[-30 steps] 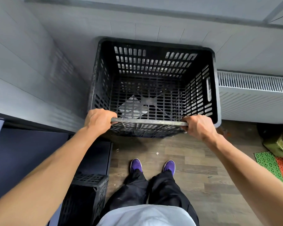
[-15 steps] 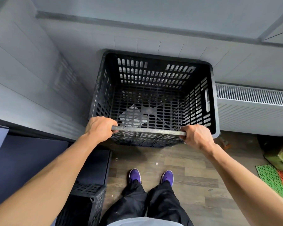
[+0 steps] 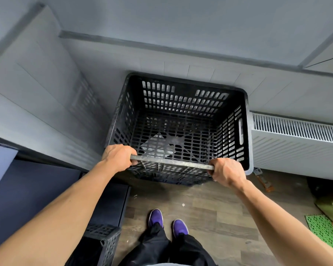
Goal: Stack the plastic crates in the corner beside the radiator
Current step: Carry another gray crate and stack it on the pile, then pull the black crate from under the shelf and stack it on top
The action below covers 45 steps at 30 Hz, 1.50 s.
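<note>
Left hand (image 3: 117, 158) and right hand (image 3: 227, 172) each grasp the near rim of the black crate (image 3: 181, 120). Recommended: lower level, square to the corner, clear of the radiator (image 3: 296, 143).

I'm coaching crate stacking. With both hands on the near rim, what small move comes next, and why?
Probably press the crate straight down to seat it. The left hand and right hand grip its near rim, it stands in the corner beside the radiator, and what looks like a lower crate's edge shows beneath.
</note>
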### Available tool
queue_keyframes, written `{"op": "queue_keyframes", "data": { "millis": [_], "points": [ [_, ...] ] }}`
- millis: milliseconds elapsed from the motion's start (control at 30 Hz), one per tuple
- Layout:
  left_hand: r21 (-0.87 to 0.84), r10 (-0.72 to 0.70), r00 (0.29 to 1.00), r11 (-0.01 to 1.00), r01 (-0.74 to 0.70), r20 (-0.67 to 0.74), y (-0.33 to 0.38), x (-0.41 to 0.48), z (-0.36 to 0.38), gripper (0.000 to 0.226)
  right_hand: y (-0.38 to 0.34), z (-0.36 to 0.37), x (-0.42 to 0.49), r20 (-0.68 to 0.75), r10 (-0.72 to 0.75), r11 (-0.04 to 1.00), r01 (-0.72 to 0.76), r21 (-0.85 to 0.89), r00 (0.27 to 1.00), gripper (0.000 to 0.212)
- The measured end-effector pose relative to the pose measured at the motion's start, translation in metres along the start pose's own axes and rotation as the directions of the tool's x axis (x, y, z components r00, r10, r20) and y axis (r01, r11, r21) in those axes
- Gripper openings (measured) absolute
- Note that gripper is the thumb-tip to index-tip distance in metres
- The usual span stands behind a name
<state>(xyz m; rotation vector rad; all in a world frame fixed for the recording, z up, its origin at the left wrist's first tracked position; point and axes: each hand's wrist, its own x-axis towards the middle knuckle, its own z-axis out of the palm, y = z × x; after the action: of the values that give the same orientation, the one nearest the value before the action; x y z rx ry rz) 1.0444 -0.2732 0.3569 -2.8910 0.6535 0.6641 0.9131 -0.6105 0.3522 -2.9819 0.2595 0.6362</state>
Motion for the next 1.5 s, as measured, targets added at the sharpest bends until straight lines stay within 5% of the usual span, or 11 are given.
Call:
{"op": "queue_keyframes", "data": {
  "millis": [233, 433, 700, 967, 1267, 1500],
  "points": [
    [-0.105, 0.008, 1.000, 0.994, -0.010, -0.016, 0.032, -0.011, 0.006, 0.061, 0.001, -0.007, -0.001, 0.119, -0.071, 0.997, 0.066, 0.046, 0.990, 0.021],
    [-0.266, -0.012, 0.994, 0.964, -0.017, -0.106, 0.070, -0.037, 0.007, 0.063, 0.000, -0.011, -0.009, 0.129, -0.185, 0.981, 0.176, 0.078, 0.974, 0.066],
    [-0.476, -0.142, 0.965, 0.879, 0.021, -0.220, 0.104, -0.086, 0.016, 0.059, -0.027, -0.033, -0.015, 0.021, -0.375, 0.926, 0.373, 0.061, 0.927, 0.060],
    [-0.626, -0.420, 0.896, 0.740, 0.248, -0.142, 0.089, -0.175, 0.064, 0.060, -0.116, -0.031, -0.033, -0.167, -0.692, 0.720, 0.688, -0.089, 0.702, 0.044],
    [-0.756, -0.703, 0.708, 0.428, 0.496, 0.067, 0.078, -0.307, 0.148, 0.056, -0.224, 0.022, -0.088, 0.148, -0.838, 0.528, 0.849, -0.026, 0.525, 0.047],
    [-0.748, -0.779, 0.586, 0.248, 0.616, 0.224, 0.090, -0.400, 0.214, 0.057, -0.270, 0.071, -0.152, 0.318, -0.853, 0.418, 0.907, -0.058, 0.413, 0.046]
  ]
}}
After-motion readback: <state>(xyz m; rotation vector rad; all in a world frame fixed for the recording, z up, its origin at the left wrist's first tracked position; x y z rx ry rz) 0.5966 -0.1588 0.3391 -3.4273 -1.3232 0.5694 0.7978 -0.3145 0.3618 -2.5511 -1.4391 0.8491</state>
